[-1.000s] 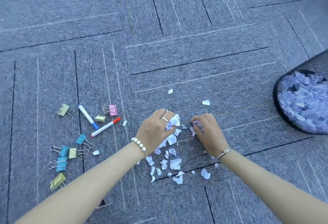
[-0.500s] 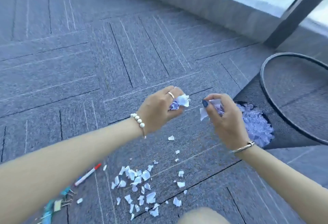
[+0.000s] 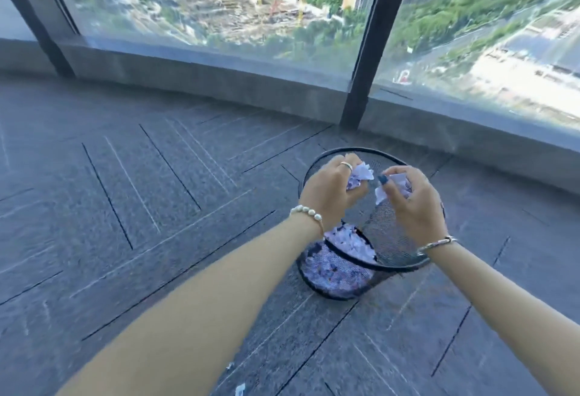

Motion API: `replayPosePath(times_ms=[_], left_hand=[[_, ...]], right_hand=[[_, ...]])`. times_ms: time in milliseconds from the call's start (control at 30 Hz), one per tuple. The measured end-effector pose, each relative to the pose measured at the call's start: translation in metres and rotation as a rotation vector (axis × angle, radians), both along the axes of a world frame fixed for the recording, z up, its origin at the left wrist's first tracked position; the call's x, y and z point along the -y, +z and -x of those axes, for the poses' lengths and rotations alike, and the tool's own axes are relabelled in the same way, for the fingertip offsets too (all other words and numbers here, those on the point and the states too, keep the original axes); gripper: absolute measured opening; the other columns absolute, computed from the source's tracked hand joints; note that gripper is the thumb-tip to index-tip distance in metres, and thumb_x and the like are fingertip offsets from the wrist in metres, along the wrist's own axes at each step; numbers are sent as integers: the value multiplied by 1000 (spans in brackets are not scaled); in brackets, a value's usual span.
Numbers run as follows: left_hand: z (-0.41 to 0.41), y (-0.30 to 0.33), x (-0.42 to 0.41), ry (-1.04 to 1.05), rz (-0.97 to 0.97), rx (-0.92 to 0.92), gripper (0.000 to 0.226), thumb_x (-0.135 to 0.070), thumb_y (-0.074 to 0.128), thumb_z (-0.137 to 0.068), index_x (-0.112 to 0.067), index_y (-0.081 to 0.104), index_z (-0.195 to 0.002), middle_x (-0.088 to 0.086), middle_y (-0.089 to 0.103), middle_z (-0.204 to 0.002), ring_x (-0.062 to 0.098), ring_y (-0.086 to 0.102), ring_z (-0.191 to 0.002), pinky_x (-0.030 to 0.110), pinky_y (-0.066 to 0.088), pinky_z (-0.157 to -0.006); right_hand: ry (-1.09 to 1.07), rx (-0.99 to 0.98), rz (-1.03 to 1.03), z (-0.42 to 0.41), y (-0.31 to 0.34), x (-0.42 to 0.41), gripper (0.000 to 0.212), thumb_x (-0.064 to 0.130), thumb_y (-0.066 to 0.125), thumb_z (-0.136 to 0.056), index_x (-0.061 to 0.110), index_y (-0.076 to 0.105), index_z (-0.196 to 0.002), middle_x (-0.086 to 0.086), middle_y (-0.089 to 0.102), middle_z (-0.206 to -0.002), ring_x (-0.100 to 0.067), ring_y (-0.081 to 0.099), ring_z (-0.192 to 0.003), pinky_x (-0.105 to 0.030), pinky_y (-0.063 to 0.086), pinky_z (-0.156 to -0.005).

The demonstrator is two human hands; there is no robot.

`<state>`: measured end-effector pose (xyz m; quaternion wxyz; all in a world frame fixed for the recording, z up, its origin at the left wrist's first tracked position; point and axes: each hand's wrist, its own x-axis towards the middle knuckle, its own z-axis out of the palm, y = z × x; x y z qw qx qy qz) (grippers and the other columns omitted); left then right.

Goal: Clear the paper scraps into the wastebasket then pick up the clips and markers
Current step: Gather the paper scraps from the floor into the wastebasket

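Note:
A black mesh wastebasket (image 3: 389,265) stands on the grey carpet, its bottom holding a layer of white paper scraps (image 3: 351,243). Both hands hover over its open rim. My left hand (image 3: 329,193) is closed around a bunch of white scraps (image 3: 361,175). My right hand (image 3: 411,201) pinches another bunch of scraps (image 3: 394,190) just beside it. Two stray scraps (image 3: 240,389) lie on the carpet at the bottom edge. The clips and markers are out of view.
A low grey sill (image 3: 219,81) and tall windows with dark frames (image 3: 367,50) run along the far side, close behind the basket. Grey carpet tiles (image 3: 141,191) stretch to the left and front.
Both hands lifted off the carpet with scraps in them and moved right and forward until they are over the basket. My head turned up from the scrap pile, clips and markers.

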<state>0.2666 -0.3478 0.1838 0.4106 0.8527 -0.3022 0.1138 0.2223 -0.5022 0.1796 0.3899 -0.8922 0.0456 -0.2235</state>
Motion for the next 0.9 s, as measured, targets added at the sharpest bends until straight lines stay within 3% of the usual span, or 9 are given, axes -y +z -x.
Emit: replayPosePath(times_ms=[67, 233, 333, 467, 567, 667, 767, 833, 900], left_hand=[[-3, -14, 13, -30, -31, -21, 19, -24, 57, -86, -8, 52, -94, 8, 55, -86, 19, 49, -70, 34, 44, -60], [-5, -36, 29, -86, -115, -39, 21, -28, 56, -87, -9, 53, -95, 4, 51, -85, 16, 45, -75, 30, 44, -65], [-7, -41, 28, -65, -175, -42, 33, -37, 55, -86, -8, 56, -102, 7, 53, -94, 19, 45, -89, 32, 43, -77], [-5, -42, 28, -34, -376, -23, 53, -60, 47, -80, -15, 62, -105, 12, 46, -128, 25, 35, -119, 39, 33, -98], [-3, -39, 28, -32, -405, -28, 58, -63, 32, -82, -20, 64, -105, 8, 42, -136, 21, 30, -126, 41, 28, -101], [-3, -39, 28, -35, -393, 3, 48, -49, 31, -91, -15, 62, -106, 6, 55, -123, 21, 41, -117, 38, 30, -94], [-4, -39, 28, -7, -325, 15, 25, -30, 41, -93, -17, 59, -105, 1, 64, -105, 18, 51, -100, 34, 30, -88], [-4, -38, 27, 7, -295, 0, 21, -20, 42, -91, -20, 54, -109, -4, 65, -88, 14, 54, -82, 33, 30, -85], [-4, -36, 27, -4, -280, -23, 24, -14, 41, -90, -20, 50, -112, -6, 62, -70, 9, 50, -62, 32, 35, -82]], right_hand=[[-14, -27, 31, 1, -12, 10, 15, 28, 55, -87, 14, 58, -91, -4, 58, -89, -10, 51, -70, -7, 36, -60], [38, -72, 101, 2, -36, 19, 38, 48, 39, -85, 15, 56, -89, -3, 55, -86, -22, 52, -83, -31, 38, -68], [1, -70, 140, 1, -36, 19, 48, 54, 32, -81, 16, 59, -93, -5, 54, -94, -20, 43, -92, -27, 29, -76], [-14, -97, 154, 5, -37, 15, 54, 52, 26, -79, 16, 64, -93, 2, 49, -99, -14, 36, -95, -22, 24, -80], [-8, -100, 108, 6, -38, 17, 63, 51, 16, -83, 16, 68, -91, 1, 52, -100, -15, 39, -99, -25, 24, -80], [38, -107, 141, 4, -39, 17, 59, 45, 13, -88, 17, 62, -107, -4, 59, -99, -18, 45, -97, -24, 25, -78], [47, -134, 78, 4, -42, 19, 33, 22, 33, -92, 21, 47, -122, -1, 62, -97, -17, 48, -90, -28, 34, -75], [43, -113, 79, 5, -42, 19, 34, 7, 43, -88, 22, 47, -118, 2, 62, -95, -18, 51, -86, -31, 41, -72], [41, -109, 144, 5, -41, 19, 25, 5, 52, -85, 16, 58, -106, 0, 64, -95, -18, 53, -89, -35, 46, -79]])
